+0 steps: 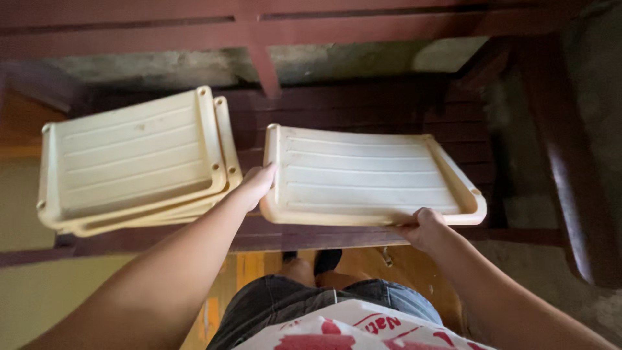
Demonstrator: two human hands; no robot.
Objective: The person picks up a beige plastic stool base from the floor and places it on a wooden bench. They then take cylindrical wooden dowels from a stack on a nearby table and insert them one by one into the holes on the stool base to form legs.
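A cream plastic tray (369, 175) with ribbed bottom lies on a dark red wooden slatted shelf (363, 107). My left hand (256, 185) holds its left edge, fingers against the rim. My right hand (424, 227) grips its near edge toward the right corner. To the left, a stack of two or three matching cream trays (129, 159) rests tilted on the same shelf, overhanging its front edge, close to my left wrist.
Dark red wooden beams (259, 26) cross overhead at the top. A thick dark post (570, 181) stands at the right. Below the shelf an orange-brown wooden floor (363, 266) shows, with my feet and dark shorts. A pale yellow wall surface is at lower left.
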